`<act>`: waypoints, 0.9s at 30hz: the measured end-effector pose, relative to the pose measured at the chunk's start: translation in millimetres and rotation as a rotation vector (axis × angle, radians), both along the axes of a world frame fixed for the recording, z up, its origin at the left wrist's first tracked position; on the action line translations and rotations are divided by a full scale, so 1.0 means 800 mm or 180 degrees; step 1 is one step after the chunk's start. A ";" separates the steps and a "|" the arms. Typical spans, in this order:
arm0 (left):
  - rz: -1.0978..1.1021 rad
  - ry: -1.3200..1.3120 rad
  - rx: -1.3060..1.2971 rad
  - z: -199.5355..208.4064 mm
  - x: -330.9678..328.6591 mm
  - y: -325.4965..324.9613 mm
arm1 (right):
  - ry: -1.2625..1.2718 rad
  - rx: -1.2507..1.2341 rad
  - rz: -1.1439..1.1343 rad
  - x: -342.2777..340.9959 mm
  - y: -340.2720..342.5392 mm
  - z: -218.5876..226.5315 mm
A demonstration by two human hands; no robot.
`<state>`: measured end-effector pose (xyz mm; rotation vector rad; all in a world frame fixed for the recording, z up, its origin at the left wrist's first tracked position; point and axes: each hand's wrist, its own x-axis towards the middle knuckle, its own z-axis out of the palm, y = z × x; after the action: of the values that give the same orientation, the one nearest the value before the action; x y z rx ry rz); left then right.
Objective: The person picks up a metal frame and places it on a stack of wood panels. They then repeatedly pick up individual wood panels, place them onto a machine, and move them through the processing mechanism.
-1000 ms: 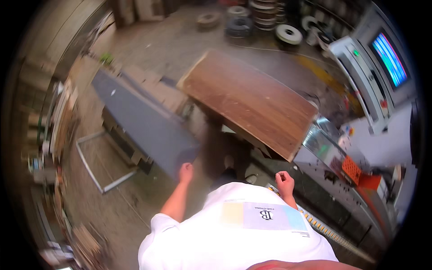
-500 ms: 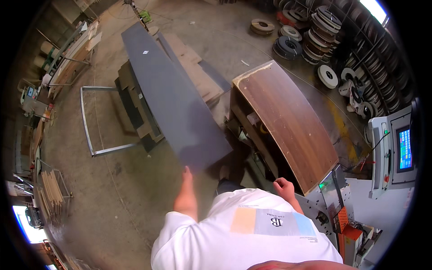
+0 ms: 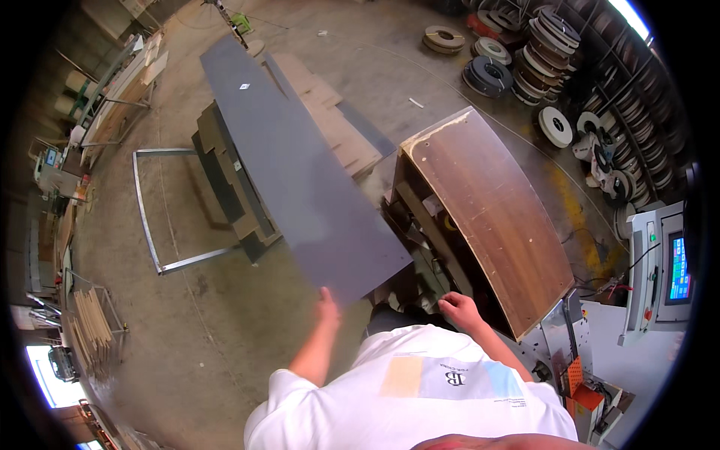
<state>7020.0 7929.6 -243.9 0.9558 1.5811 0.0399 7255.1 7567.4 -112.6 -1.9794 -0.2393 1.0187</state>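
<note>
A long dark grey panel stretches from the far left toward me, with a small white label near its far end. My left hand is at the panel's near left corner, its thumb on the edge and the other fingers hidden beneath. To the right of the panel's near end, my right hand hangs apart from it, fingers curled, with nothing visible in them. Close beyond that hand is the brown wood-grain cabinet, open on its left side, with tools or parts dimly visible inside.
More boards lie stacked beneath and beside the panel. A metal frame is on the floor at left. Rolls of edge banding fill the far right. A machine with a control screen stands at my right.
The panel's near end and my left hand have come nearer to me and slightly right. My right hand has shifted a little left. The whole view has turned slightly.
</note>
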 end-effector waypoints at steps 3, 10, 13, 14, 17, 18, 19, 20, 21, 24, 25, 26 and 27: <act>0.0312 -0.0307 -0.0013 0.016 0.014 -0.039 | 0.0265 0.0005 0.0215 0.024 0.065 0.010; 0.0570 -0.1065 -0.0410 0.101 0.047 -0.103 | 0.2177 0.0478 0.0140 0.052 0.126 0.011; 0.0524 -0.1121 -0.0609 0.173 0.070 -0.129 | 0.2450 0.1156 -0.0102 0.044 0.130 0.020; 0.0498 -0.1075 -0.0645 0.197 0.085 -0.138 | 0.2424 0.1350 -0.0371 0.041 0.129 0.025; 0.0104 -0.1374 -0.0938 0.240 0.123 -0.167 | 0.2248 0.1740 -0.1049 0.069 0.104 0.083; -0.0176 -0.1633 -0.1059 0.254 0.140 -0.178 | 0.2130 0.1736 -0.1150 0.086 0.089 0.104; -0.0448 -0.1869 -0.1199 0.264 0.155 -0.192 | 0.2009 0.1760 -0.1202 0.102 0.071 0.101; -0.0661 -0.2088 -0.1352 0.268 0.164 -0.207 | 0.1913 0.1715 -0.1173 0.116 0.056 0.105; -0.1006 -0.1958 -0.1409 0.262 0.182 -0.216 | 0.1729 0.1501 -0.1246 0.135 0.033 0.093; -0.1829 -0.1595 -0.1661 0.241 0.239 -0.233 | 0.1381 0.1468 -0.1745 0.174 -0.038 0.077; -0.1815 -0.1643 -0.1634 0.233 0.253 -0.228 | 0.1521 0.1761 -0.1986 0.180 -0.060 0.084; -0.1800 -0.1690 -0.1608 0.220 0.266 -0.219 | 0.1339 0.1603 -0.2132 0.182 -0.084 0.093; -0.1805 -0.1750 -0.1592 0.208 0.283 -0.210 | 0.1259 0.1665 -0.2352 0.185 -0.111 0.082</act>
<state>7246.5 7761.9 -77.7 0.8618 0.7256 -0.4350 7403.0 7478.3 -46.7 -1.1973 0.3883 0.7278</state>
